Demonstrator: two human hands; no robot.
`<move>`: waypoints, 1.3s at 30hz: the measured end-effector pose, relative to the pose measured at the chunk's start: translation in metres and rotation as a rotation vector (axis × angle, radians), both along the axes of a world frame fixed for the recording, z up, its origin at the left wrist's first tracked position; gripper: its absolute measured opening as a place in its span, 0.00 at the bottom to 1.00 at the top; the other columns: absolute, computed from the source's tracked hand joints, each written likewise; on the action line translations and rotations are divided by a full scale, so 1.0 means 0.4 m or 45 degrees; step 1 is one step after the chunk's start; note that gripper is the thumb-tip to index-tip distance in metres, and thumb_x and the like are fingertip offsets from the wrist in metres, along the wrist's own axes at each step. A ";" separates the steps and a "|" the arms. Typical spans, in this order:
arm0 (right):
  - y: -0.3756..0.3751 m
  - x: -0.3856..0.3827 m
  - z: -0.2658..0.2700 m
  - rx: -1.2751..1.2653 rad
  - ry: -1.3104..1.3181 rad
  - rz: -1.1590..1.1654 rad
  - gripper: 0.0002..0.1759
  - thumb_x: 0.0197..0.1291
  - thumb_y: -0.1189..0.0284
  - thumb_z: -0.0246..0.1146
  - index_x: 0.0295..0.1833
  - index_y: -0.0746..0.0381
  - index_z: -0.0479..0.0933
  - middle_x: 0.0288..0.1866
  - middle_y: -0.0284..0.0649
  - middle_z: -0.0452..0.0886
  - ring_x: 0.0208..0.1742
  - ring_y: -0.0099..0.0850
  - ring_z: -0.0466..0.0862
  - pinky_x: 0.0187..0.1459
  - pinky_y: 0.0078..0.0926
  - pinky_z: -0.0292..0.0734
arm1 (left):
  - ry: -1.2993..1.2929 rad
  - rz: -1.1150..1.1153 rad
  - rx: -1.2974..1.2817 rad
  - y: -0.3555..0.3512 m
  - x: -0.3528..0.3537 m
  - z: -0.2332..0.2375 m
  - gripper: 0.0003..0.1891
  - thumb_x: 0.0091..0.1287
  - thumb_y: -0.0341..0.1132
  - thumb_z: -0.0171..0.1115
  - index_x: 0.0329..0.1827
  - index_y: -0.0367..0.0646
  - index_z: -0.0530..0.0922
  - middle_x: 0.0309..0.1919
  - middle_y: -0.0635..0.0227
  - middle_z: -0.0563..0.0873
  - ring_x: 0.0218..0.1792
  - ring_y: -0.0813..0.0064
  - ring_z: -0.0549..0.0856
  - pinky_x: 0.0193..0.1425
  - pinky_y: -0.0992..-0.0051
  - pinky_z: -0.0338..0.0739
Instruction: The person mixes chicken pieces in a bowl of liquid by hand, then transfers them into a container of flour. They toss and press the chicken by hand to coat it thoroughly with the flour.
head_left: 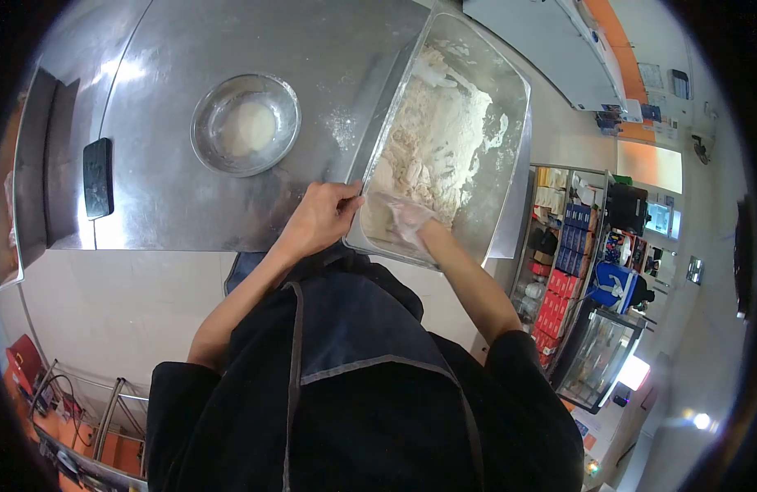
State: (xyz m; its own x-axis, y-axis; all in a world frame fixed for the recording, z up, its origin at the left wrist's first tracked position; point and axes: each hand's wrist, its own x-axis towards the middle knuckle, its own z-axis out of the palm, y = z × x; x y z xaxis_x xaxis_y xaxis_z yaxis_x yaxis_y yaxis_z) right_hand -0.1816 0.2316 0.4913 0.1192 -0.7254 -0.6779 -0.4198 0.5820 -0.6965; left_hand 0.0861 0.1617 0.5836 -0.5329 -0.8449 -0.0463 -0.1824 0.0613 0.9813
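Observation:
A deep rectangular metal container (510,156) holds a bed of white flour (448,115) with lumpy clumps. My left hand (319,215) is at its near left corner, fingers and thumb closed on the rim. Inside the near end, my right hand (409,220) reaches down to the flour; it looks whitish, as if dusted or thinly gloved, and its fingers are blurred. Whether it grips anything, I cannot tell. At the far end of the container lies a pale, flour-covered lump (432,70). To the left stands a round metal bowl (200,135) with a cloudy, whitish liquid (249,129).
A steel worktop (182,49) carries the bowl and container, with flour specks (340,129) between them. A black rectangular object (98,178) lies at the left. Another metal tray (34,180) sits at the far left edge. Shelves with stacked boxes (559,287) stand at the right.

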 end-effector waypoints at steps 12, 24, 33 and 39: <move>-0.113 -0.040 0.344 -0.149 0.763 0.261 0.44 0.65 0.50 0.63 0.76 0.66 0.57 0.67 0.46 0.76 0.67 0.34 0.76 0.72 0.32 0.64 | 0.061 0.043 0.050 0.001 0.004 -0.010 0.13 0.66 0.29 0.62 0.50 0.31 0.81 0.32 0.39 0.80 0.30 0.42 0.81 0.36 0.64 0.77; -0.066 -0.089 -0.006 -0.934 1.000 0.436 0.35 0.54 0.60 0.71 0.66 0.61 0.72 0.65 0.57 0.75 0.59 0.53 0.80 0.61 0.43 0.74 | 0.094 0.076 0.049 0.002 0.009 -0.009 0.14 0.66 0.30 0.63 0.52 0.34 0.82 0.32 0.39 0.81 0.29 0.45 0.84 0.37 0.62 0.77; -0.075 -0.072 0.214 -0.639 0.218 -0.816 0.31 0.57 0.72 0.67 0.66 0.66 0.69 0.58 0.46 0.80 0.55 0.38 0.81 0.60 0.34 0.75 | 0.042 0.039 0.180 -0.004 0.012 0.005 0.15 0.66 0.31 0.63 0.53 0.33 0.82 0.35 0.38 0.82 0.36 0.48 0.88 0.42 0.64 0.80; -0.143 -0.081 0.341 -0.668 1.075 0.293 0.36 0.56 0.72 0.67 0.70 0.66 0.66 0.63 0.50 0.76 0.59 0.42 0.79 0.63 0.38 0.74 | 0.052 0.029 0.212 -0.004 0.014 0.011 0.16 0.67 0.32 0.63 0.53 0.30 0.81 0.39 0.39 0.85 0.40 0.50 0.89 0.45 0.64 0.81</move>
State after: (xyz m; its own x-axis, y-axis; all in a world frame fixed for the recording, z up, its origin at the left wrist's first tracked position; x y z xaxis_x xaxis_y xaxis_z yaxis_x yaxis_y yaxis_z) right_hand -0.2138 0.1742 0.6277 -0.0762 -0.9751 -0.2082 -0.9552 0.1313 -0.2653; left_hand 0.0917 0.1599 0.5879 -0.5183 -0.8391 -0.1652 -0.1420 -0.1061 0.9842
